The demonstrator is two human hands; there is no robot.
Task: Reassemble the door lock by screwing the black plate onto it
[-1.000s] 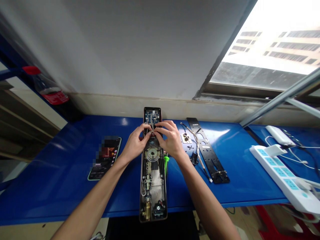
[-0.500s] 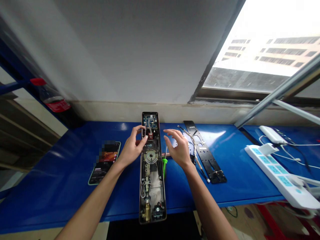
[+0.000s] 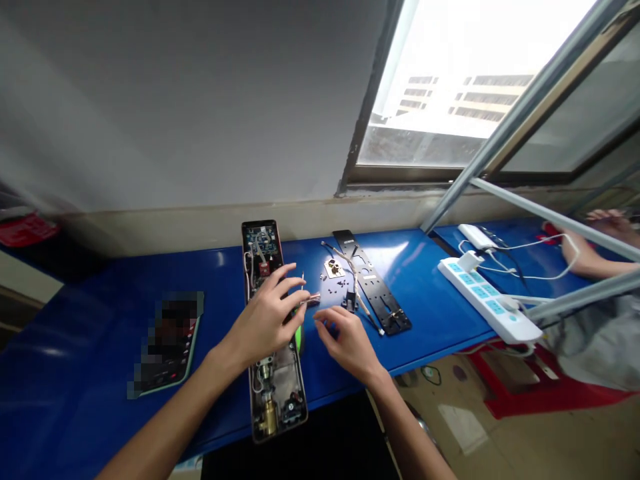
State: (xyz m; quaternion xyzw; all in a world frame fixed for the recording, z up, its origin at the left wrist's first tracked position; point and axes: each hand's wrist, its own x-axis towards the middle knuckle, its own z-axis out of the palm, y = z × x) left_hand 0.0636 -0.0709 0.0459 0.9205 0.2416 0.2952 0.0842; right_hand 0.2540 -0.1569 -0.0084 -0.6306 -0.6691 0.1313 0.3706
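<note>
The long open case (image 3: 287,373) is lying on the blue table (image 3: 220,280), left of the middle of the view; its long side is running from the near edge toward the wall (image 3: 200,220), and its far end is leaning a bit to the left; the blue board (image 3: 263,240) is sitting at the far end, the little red part (image 3: 265,269) is sitting just nearer, and the gold-colored part (image 3: 270,415) is sitting at the near end.

The left hand (image 3: 273,320) is reaching over the middle of the case with its fingers apart and a little bent; the green handle (image 3: 299,338) is showing just under it, but I cannot tell if the hand is holding it; the right hand (image 3: 349,340) is curling its fingers beside the case, near the shiny rod (image 3: 313,299), and I cannot tell if it is pinching anything.

The phone (image 3: 173,343) is lying on the left; the tiny dark bits (image 3: 343,285), the white square piece (image 3: 333,268), the wrapped wires (image 3: 355,273) and the long black plate (image 3: 375,283) are lying on the right; another person's arm (image 3: 585,257) is resting farther right, past the white power strip (image 3: 485,297).
</note>
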